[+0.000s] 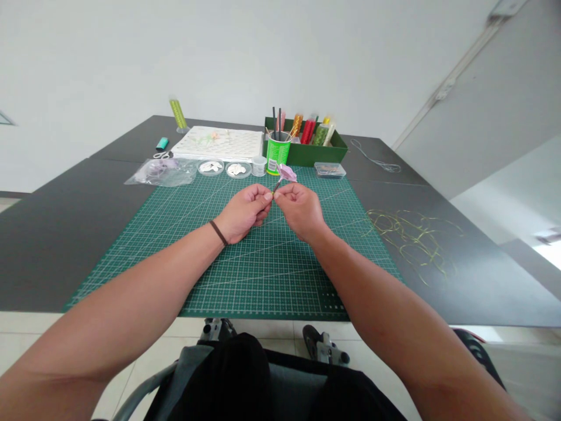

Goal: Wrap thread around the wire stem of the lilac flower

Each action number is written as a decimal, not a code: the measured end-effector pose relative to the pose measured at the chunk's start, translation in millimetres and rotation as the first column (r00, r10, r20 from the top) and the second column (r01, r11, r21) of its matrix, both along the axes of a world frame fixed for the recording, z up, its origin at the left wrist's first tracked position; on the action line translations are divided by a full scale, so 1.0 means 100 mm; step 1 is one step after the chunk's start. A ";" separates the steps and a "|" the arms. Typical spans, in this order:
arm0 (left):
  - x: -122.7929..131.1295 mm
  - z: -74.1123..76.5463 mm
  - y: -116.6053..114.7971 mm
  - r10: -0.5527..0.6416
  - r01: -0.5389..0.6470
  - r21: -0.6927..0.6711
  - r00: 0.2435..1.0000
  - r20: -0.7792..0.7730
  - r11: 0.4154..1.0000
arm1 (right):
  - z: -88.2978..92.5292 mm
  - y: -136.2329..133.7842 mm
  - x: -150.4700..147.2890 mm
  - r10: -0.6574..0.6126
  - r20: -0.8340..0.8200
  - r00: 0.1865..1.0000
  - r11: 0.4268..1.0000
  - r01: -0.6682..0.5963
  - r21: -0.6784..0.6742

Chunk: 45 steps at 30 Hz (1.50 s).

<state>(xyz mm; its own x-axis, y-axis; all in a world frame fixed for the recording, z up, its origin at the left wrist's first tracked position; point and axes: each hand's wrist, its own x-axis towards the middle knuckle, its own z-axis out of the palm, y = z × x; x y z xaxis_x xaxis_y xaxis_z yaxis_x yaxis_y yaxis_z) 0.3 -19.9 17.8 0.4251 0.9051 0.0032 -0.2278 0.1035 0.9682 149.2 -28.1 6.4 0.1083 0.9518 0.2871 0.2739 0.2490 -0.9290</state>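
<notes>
A small pale-purple artificial flower (287,173) rises on a thin dark stem above the middle of the cutting mat. My left hand (245,213) pinches low on that stem between thumb and fingers. Right beside it, my right hand (302,209) is closed in a pinch at the same stem, its fingertips almost touching the left ones. Something tiny and yellowish shows at the pinch; what it is I cannot tell. Under both hands lies the green gridded cutting mat (272,263).
Behind the hands stand a green can (277,153) of sticks and a dark green box (315,154) of coloured rolls. Dishes of white pieces (211,168), a white tray (219,145) and a plastic bag (164,172) lie left. Tangled yellow-green cord (412,237) lies right.
</notes>
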 end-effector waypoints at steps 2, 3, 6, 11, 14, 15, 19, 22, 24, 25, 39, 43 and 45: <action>0.01 0.00 0.00 0.034 -0.034 0.024 0.999 -0.017 0.999 | -0.01 0.00 0.00 0.005 -0.003 1.000 1.000 -0.005 0.001; 0.01 0.00 0.00 0.045 -0.045 0.032 0.999 -0.025 0.998 | -0.01 0.00 0.00 0.011 -0.011 1.000 1.000 -0.011 -0.001; 0.01 0.00 0.00 0.062 -0.060 0.047 0.997 -0.046 0.997 | -0.02 0.00 0.01 0.033 -0.046 0.998 0.999 -0.034 -0.014; 0.01 0.00 0.01 0.075 -0.072 0.062 0.996 -0.045 0.995 | -0.02 0.00 0.01 0.052 -0.094 0.994 0.998 -0.054 -0.012; 0.00 0.00 0.01 0.077 -0.074 0.077 0.996 -0.036 0.994 | -0.02 -0.01 0.01 0.060 -0.106 0.993 0.998 -0.061 -0.009; 0.00 0.00 0.01 0.078 -0.075 0.078 0.996 -0.035 0.994 | -0.02 -0.02 0.01 0.061 -0.105 0.993 0.998 -0.062 -0.011; 0.01 0.00 0.01 0.088 -0.085 0.075 0.995 -0.038 0.994 | -0.02 -0.03 0.01 0.076 -0.101 0.992 0.997 -0.078 -0.016; 0.02 0.01 0.00 0.093 -0.089 0.083 0.995 -0.043 0.993 | -0.02 -0.02 0.01 0.091 -0.108 0.990 0.996 -0.092 -0.007; 0.02 0.02 -0.01 0.098 -0.093 0.094 0.994 -0.051 0.991 | -0.02 -0.02 0.01 0.096 -0.120 0.988 0.995 -0.096 0.004; 0.02 0.02 -0.01 0.100 -0.094 0.102 0.993 -0.056 0.990 | -0.01 -0.02 0.00 0.096 -0.127 0.987 0.995 -0.096 0.011; 0.01 -0.01 0.01 0.144 -0.123 0.173 0.983 -0.115 0.977 | -0.01 -0.02 0.00 0.075 -0.090 0.993 0.997 -0.075 0.007; 0.02 -0.01 0.01 0.144 -0.127 0.173 0.986 -0.085 0.977 | 0.00 -0.03 0.00 0.049 -0.057 0.997 0.999 -0.049 0.001; 0.02 -0.01 0.01 0.135 -0.124 0.158 0.989 -0.059 0.980 | 0.02 -0.04 0.00 0.046 -0.048 0.998 0.999 -0.046 0.006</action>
<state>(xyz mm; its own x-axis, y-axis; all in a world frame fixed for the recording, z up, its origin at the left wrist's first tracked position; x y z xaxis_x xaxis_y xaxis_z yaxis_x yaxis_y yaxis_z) 2.8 -19.1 16.6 0.3087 0.9435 0.1206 -0.1614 -0.0730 0.9842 149.3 -32.0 8.6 0.0785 0.9546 0.2875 0.2168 0.2651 -0.9395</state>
